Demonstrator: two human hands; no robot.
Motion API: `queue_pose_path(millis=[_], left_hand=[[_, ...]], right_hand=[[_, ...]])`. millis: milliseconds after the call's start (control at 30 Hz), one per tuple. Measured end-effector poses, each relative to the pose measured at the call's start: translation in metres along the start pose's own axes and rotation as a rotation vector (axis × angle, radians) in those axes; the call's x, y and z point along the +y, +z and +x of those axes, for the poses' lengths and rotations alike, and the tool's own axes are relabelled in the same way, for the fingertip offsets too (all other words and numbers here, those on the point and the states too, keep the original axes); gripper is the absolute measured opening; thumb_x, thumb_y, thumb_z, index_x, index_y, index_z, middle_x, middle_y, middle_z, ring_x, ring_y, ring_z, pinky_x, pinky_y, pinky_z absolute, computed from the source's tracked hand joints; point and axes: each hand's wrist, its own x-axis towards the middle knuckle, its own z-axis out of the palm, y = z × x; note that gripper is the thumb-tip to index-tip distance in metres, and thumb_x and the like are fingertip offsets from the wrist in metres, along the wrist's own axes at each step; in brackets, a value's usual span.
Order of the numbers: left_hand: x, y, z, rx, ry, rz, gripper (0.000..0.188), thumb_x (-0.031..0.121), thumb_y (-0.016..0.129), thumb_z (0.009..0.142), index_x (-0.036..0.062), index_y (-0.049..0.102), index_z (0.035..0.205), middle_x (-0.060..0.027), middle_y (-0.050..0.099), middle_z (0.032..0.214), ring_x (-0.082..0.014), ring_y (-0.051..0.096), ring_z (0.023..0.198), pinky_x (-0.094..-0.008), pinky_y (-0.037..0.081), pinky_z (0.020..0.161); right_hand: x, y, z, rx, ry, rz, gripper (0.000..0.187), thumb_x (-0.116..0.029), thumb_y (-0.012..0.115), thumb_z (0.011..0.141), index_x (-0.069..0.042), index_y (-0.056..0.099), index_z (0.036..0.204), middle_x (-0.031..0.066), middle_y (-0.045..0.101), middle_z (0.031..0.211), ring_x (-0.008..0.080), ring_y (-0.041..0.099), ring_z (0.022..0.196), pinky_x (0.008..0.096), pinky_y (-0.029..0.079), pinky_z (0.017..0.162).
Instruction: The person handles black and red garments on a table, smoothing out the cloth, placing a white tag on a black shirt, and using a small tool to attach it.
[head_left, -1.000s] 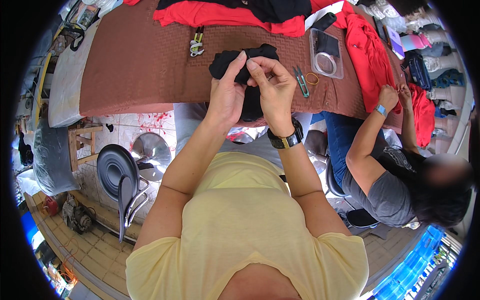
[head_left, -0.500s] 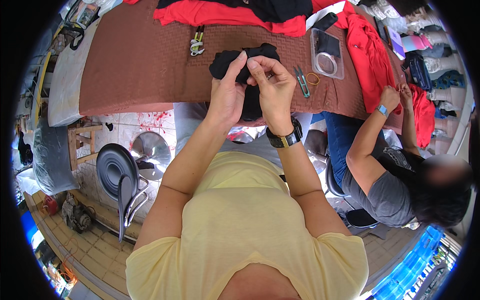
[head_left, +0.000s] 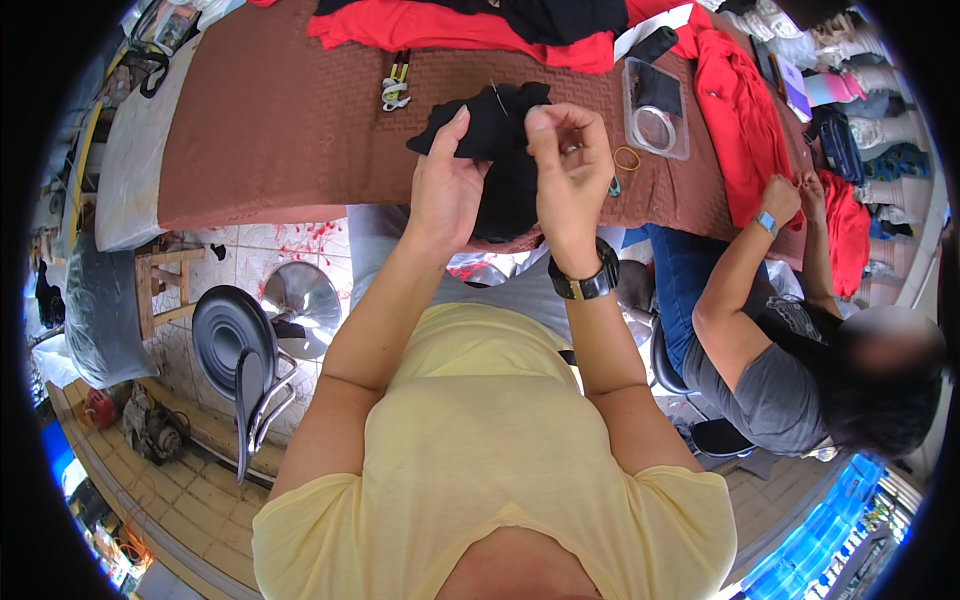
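Observation:
A black cloth (head_left: 470,125) is held up over the near edge of the table, part of it hanging down between my wrists. A thin needle (head_left: 499,100) shows against its upper part. My left hand (head_left: 445,190) grips the cloth's left side, thumb on top and fingers underneath. My right hand (head_left: 573,165), thumb and forefinger pinched, is at the cloth's right edge; whether thread is also in that pinch is too small to tell. Thread snips (head_left: 615,187) lie beside my right hand, mostly hidden by it.
A brown-covered table (head_left: 290,120) carries yellow-and-black snips (head_left: 396,80), a yellow ring (head_left: 627,158), a clear box (head_left: 655,110) and red garments (head_left: 740,120). At right sits a co-worker (head_left: 770,350), hands on red cloth. A black stool (head_left: 232,340) stands at left.
My right hand has moved right, from over the cloth's middle to its edge. The cloth is spread wider, the needle has come into sight, and my right hand now covers most of the thread snips.

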Motion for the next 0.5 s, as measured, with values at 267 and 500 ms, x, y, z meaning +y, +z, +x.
queue_pose_path(millis=[267, 500], left_hand=[[-0.003, -0.005, -0.005, -0.131, -0.086, -0.07, 0.044, 0.031, 0.043, 0.107, -0.0002, 0.055, 0.135, -0.0091, 0.064, 0.131, -0.0193, 0.057, 0.122, -0.0391, 0.04, 0.108], [-0.013, -0.006, -0.007, -0.124, -0.013, -0.025, 0.043, 0.029, 0.041, 0.106, 0.001, 0.055, 0.136, -0.0087, 0.063, 0.133, -0.0194, 0.057, 0.123, -0.0394, 0.04, 0.109]], right_hand=[[-0.005, 0.001, -0.012, 0.023, -0.468, -0.507, 0.013, -0.001, 0.079, 0.082, -0.002, 0.071, 0.093, 0.0072, 0.058, 0.09, 0.0174, 0.056, 0.077, 0.0307, 0.046, 0.067], [0.002, 0.004, -0.007, -0.017, -0.323, -0.509, 0.01, -0.004, 0.074, 0.085, -0.001, 0.068, 0.093, 0.01, 0.056, 0.088, 0.0234, 0.057, 0.079, 0.0354, 0.046, 0.069]])
